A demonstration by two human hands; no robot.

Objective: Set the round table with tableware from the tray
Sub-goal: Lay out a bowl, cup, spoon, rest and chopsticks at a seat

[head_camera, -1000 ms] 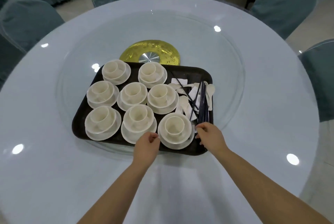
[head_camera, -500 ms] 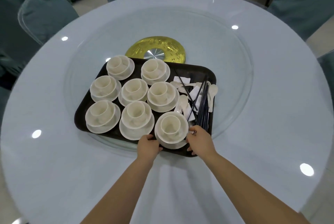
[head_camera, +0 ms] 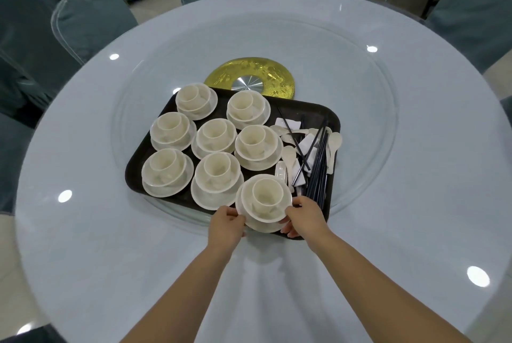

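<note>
A black tray [head_camera: 144, 168] on the round table [head_camera: 110, 259] holds several cream sets, each a cup in a bowl on a plate. The nearest set [head_camera: 264, 201] sits at the tray's front edge. My left hand [head_camera: 225, 225] grips its left rim and my right hand [head_camera: 303, 216] grips its right rim. The bowl with the cup looks slightly raised off the plate under it. Dark chopsticks [head_camera: 318, 159], white spoons [head_camera: 333, 146] and white rests lie on the tray's right side.
The tray stands on a glass turntable [head_camera: 374, 132] with a gold hub [head_camera: 250, 80]. Blue-covered chairs [head_camera: 91, 21] ring the table at the far side and left. Bare tablecloth lies between the tray and me.
Both hands moved from the tray's front edge onto the nearest set and took hold of its rims. The camera view shifted a little.
</note>
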